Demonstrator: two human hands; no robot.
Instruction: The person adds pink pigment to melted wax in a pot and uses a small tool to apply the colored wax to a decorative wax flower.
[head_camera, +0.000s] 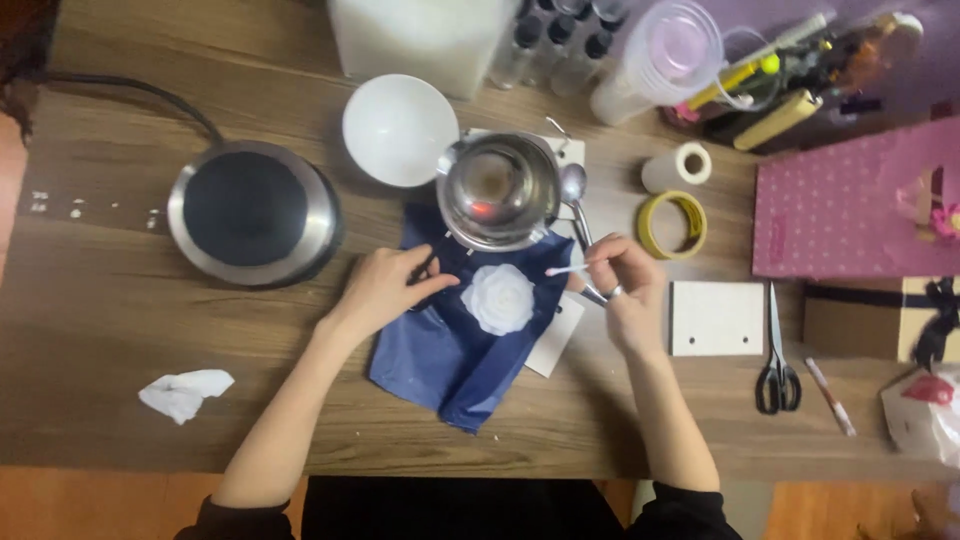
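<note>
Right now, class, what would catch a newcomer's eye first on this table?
A white flower-shaped piece lies on a dark blue cloth at the table's centre. The right hand points a thin swab toward it while the left hand rests on the cloth. Just behind stands a shiny steel pot.

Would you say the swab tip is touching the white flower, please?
Apart. The head view shows blue bag between the swab tip and the flower; the right hand holds the swab.
</note>
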